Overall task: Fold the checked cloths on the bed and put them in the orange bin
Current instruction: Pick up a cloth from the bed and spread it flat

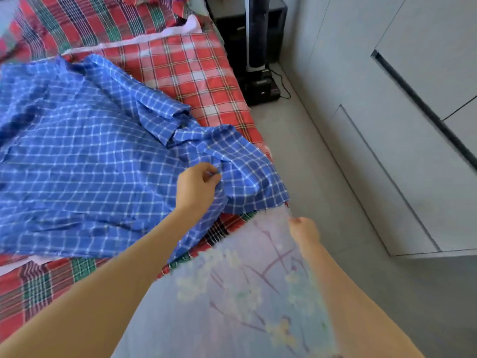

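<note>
Red checked cloths [185,71] cover the left of the frame. The blue checked cloth [85,151] lies spread on top of them, from the left to the middle. The left hand [197,184] pinches a fold of it with thumb and fingers. Below is a pale flowered sheet [232,293]. The right hand [304,229] is curled up by the blue cloth's corner, and I cannot tell if it holds anything. Further right are the grey floor [309,151], a black machine [258,47] with a cord at the top, and grey cupboards [400,99].

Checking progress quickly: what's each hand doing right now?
Left hand: pinching the blue checked cloth.
Right hand: fingers curled near the cloth's corner; cannot tell whether it holds anything.
</note>
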